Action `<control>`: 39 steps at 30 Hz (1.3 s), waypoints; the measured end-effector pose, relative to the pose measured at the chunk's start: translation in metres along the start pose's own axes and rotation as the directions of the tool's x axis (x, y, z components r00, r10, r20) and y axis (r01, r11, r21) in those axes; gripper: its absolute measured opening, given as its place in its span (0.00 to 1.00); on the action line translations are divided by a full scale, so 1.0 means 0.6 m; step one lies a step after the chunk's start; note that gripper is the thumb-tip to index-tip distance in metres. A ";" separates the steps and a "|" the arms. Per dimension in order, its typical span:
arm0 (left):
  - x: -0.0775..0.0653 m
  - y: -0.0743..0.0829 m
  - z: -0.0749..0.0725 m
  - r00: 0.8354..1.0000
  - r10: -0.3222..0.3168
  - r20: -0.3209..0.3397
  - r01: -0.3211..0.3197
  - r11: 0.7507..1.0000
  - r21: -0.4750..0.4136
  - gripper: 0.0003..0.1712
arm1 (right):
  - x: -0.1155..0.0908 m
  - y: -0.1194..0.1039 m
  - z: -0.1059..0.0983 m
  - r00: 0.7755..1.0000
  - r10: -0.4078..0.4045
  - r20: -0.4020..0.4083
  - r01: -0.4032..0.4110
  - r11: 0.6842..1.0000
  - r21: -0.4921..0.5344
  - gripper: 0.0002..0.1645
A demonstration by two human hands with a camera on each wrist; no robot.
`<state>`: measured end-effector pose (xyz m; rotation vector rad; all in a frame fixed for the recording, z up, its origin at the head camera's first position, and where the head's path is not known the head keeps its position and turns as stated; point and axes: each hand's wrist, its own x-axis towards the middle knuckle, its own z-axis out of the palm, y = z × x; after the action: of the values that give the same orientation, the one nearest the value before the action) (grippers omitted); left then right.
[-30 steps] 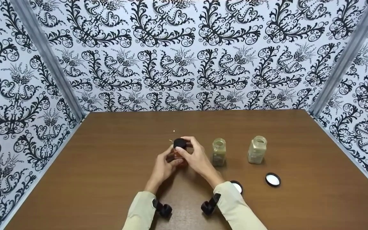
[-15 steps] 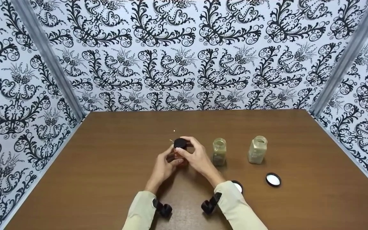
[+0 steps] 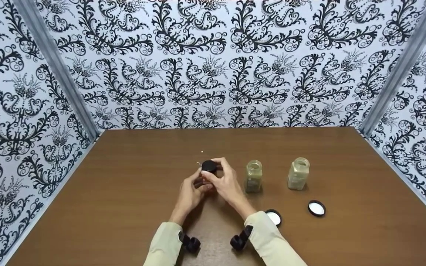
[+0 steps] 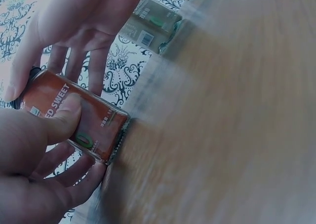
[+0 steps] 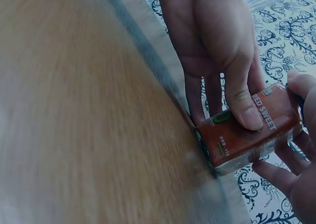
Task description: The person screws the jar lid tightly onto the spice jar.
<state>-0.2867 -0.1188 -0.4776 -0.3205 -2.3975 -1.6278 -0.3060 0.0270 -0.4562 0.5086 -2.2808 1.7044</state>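
A small glass spice jar (image 4: 94, 118) with orange-red contents and "RED SWEET" lettering stands on the table between my hands. My left hand (image 3: 190, 194) grips its body, the thumb (image 4: 64, 118) lying across the label and the fingers behind. With thumb and fingers, my right hand (image 3: 229, 183) holds the black lid (image 3: 209, 166) on top of the jar. To the right stand two lidless spice jars: one with greenish contents (image 3: 253, 179) and a paler beige one (image 3: 298, 175). In the head view the hands hide most of the red jar.
Two black lids with white linings lie upturned on the brown table (image 3: 124, 207): one lid (image 3: 273, 218) beside my right sleeve, another lid (image 3: 316, 208) farther right. Tiny pale specks (image 3: 202, 151) lie beyond the hands. Patterned walls (image 3: 213, 74) enclose the back and sides.
My right thumb and wrist have shifted slightly left on the lid, and more of the lid beside my right sleeve shows. My left hand keeps its grip on the jar.
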 end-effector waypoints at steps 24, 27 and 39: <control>0.007 0.005 -0.016 0.996 -0.049 0.074 0.059 0.989 -0.137 0.41 | -0.001 -0.014 0.000 0.995 0.091 -0.031 -0.095 0.981 -0.170 0.38; 0.009 0.003 -0.018 0.994 -0.071 0.086 0.082 0.987 -0.139 0.44 | -0.001 -0.027 -0.008 0.995 0.093 -0.045 -0.099 0.978 -0.184 0.38; 0.012 0.038 -0.044 1.000 -0.023 -0.010 0.024 0.999 0.048 0.47 | 0.005 -0.062 -0.047 0.999 -0.023 -0.041 0.014 0.978 -0.208 0.29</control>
<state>-0.2850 -0.1346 -0.4457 -0.2772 -2.4380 -1.5756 -0.2932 0.0442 -0.4146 0.4419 -2.3792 1.4322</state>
